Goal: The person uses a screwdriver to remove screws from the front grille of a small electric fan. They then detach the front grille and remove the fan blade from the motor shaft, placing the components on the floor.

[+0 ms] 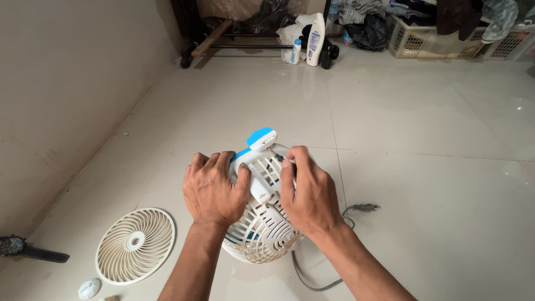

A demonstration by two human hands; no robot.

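1. While the left hand [214, 189] grips the white-and-blue fan [262, 223] at centre, the right hand [309, 195] pinches a small screwdriver [277, 156] at its mount.
2. At 8 o'clock lies 1 detached grille [135, 245].

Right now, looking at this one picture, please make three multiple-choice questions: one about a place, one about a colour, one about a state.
1. Where does the loose round grille lie?
A. On the floor beside the left forearm
B. On top of the fan
C. In a basket

2. What colour is the part at the top of the fan body?
A. Red
B. Blue
C. Green

3. What is the right hand doing?
A. Resting flat on the floor
B. Holding the plug
C. Pinching a thin screwdriver against the fan

Answers: 1 A, the grille lies flat on the tiles, apart from the fan. 2 B, the cap is bright blue. 3 C, its fingers close on the tool while the left hand grips the fan.
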